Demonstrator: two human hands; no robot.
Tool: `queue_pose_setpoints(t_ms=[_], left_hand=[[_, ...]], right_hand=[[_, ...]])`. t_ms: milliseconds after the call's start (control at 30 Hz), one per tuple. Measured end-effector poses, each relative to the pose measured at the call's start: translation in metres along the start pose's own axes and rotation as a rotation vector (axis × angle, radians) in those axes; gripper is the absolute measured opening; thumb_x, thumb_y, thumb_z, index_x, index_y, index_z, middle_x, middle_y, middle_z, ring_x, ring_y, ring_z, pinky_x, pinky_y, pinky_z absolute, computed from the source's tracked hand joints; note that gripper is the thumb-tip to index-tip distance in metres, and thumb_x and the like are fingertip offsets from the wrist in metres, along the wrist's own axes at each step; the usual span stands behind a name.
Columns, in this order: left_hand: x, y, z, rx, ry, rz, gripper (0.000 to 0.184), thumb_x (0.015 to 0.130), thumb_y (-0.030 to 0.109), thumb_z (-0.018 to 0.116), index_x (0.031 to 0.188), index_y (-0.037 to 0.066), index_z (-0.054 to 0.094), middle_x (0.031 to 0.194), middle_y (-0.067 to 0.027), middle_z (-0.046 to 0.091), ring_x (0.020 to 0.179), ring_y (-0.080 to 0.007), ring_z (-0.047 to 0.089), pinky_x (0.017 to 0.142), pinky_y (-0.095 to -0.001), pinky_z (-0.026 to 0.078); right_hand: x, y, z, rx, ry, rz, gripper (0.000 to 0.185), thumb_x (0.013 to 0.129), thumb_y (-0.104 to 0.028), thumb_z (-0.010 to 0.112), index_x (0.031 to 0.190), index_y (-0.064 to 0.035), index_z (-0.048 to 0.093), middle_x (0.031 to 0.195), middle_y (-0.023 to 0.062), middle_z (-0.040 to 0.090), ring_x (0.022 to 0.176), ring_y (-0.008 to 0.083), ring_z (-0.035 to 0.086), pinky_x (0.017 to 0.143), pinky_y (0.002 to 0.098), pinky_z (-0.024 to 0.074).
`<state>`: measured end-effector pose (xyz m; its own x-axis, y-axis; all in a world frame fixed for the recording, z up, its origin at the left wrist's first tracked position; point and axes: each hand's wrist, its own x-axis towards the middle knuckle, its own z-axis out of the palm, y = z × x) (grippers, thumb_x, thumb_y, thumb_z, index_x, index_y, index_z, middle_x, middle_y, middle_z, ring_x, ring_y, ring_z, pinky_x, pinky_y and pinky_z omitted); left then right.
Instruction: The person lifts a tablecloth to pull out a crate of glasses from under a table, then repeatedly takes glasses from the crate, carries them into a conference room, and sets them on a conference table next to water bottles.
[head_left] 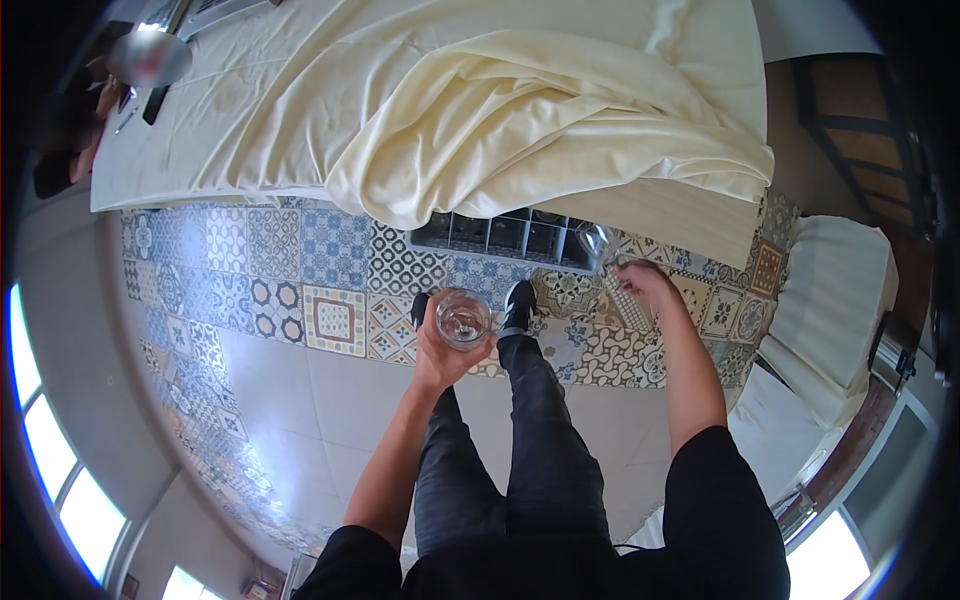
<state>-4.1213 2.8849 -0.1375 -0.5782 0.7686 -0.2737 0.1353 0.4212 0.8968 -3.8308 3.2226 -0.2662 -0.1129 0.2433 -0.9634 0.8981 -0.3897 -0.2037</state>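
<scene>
My left hand [437, 350] is wrapped around a clear drinking glass [463, 319], seen from above, in front of my legs. Off to the right, my right hand [648, 281] has its fingers closed at the lower end of a second clear glass [597, 240], which looks like a stemmed one. That glass is at the right end of a dark crate [580, 264] divided into compartments. The crate sits low by the table, its far side covered by hanging cloth. I cannot make out clearly what its compartments hold.
A table with a cream cloth [270, 110], bunched up on its right half [520, 110], stretches across ahead. Patterned tiles [335, 315] cover the floor around my shoes. White-covered furniture [835, 300] stands at right. Another person's arm [88, 150] shows at upper left.
</scene>
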Motion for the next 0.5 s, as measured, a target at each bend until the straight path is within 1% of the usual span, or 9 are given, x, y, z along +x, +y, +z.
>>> queue_pose_setpoints(t_ms=[67,133,200,267,300,367,467,500], left_hand=[[-0.004,0.014,-0.005,-0.055,0.007,-0.028,0.082,0.071,0.02,0.093,0.137,0.0,0.047,0.111,-0.0119,0.072,0.099,-0.0225,0.074,0.089,-0.0348,0.058],[-0.008,0.031,-0.014,-0.035,0.018,0.017,0.082,0.072,0.018,0.093,0.137,0.0,0.046,0.112,-0.0108,0.071,0.097,-0.0201,0.074,0.088,-0.0335,0.059],[-0.015,0.049,-0.021,-0.03,0.029,0.052,0.082,0.072,0.016,0.092,0.137,0.0,0.046,0.112,-0.01,0.07,0.096,-0.0183,0.073,0.087,-0.0325,0.059],[-0.025,0.064,-0.029,-0.033,0.048,0.085,0.082,0.072,0.014,0.092,0.138,0.0,0.045,0.113,-0.0093,0.07,0.095,-0.0172,0.073,0.086,-0.0319,0.059],[-0.031,0.077,-0.034,-0.109,0.045,0.038,0.083,0.072,0.014,0.092,0.139,0.0,0.045,0.114,-0.009,0.069,0.094,-0.0165,0.073,0.086,-0.0315,0.059],[-0.046,0.102,-0.046,-0.17,0.047,0.002,0.068,0.071,0.017,0.091,0.127,0.001,0.056,0.118,-0.0093,0.065,0.107,-0.0224,0.067,0.095,-0.0367,0.054],[-0.068,0.126,-0.07,-0.108,0.085,0.129,0.083,0.073,0.013,0.091,0.14,-0.002,0.044,0.116,-0.0079,0.068,0.095,-0.0143,0.072,0.088,-0.0308,0.058],[-0.079,0.132,-0.078,-0.162,0.097,0.123,0.083,0.073,0.013,0.091,0.14,-0.002,0.044,0.116,-0.0078,0.068,0.095,-0.0138,0.072,0.088,-0.0308,0.058]], right_hand=[[-0.033,0.016,0.006,-0.062,-0.116,-0.16,0.031,0.1,-0.029,0.068,0.122,-0.0059,0.066,0.11,0.0101,0.073,0.093,0.0185,0.07,0.08,0.0311,0.058],[-0.065,0.028,0.025,0.063,-0.172,-0.222,0.03,0.102,-0.027,0.068,0.122,-0.0043,0.066,0.108,0.0092,0.073,0.098,0.0182,0.071,0.093,0.0329,0.0549],[-0.1,0.033,0.048,0.089,-0.236,-0.316,0.034,0.104,-0.027,0.068,0.128,-0.0038,0.063,0.112,0.0076,0.073,0.106,0.0182,0.07,0.095,0.0343,0.0545],[-0.147,0.024,0.069,0.084,-0.267,-0.44,0.038,0.104,-0.023,0.069,0.135,-0.0039,0.06,0.117,0.0064,0.073,0.113,0.0181,0.069,0.099,0.035,0.054],[-0.17,0.016,0.079,0.044,-0.261,-0.509,0.035,0.104,-0.022,0.068,0.132,-0.0031,0.061,0.116,0.0067,0.073,0.111,0.0174,0.07,0.098,0.0342,0.0544],[-0.216,-0.003,0.099,-0.043,-0.252,-0.649,0.029,0.104,-0.019,0.068,0.128,-0.0017,0.063,0.113,0.0073,0.074,0.106,0.0161,0.07,0.097,0.0327,0.0553],[-0.285,-0.043,0.132,-0.049,-0.371,-0.687,0.029,0.105,-0.015,0.066,0.129,-0.001,0.06,0.113,0.0083,0.073,0.108,0.0162,0.07,0.098,0.0328,0.0546],[-0.304,-0.055,0.143,-0.039,-0.42,-0.719,0.03,0.106,-0.014,0.064,0.132,-0.0013,0.059,0.116,0.0082,0.072,0.108,0.016,0.069,0.098,0.0333,0.0546]])
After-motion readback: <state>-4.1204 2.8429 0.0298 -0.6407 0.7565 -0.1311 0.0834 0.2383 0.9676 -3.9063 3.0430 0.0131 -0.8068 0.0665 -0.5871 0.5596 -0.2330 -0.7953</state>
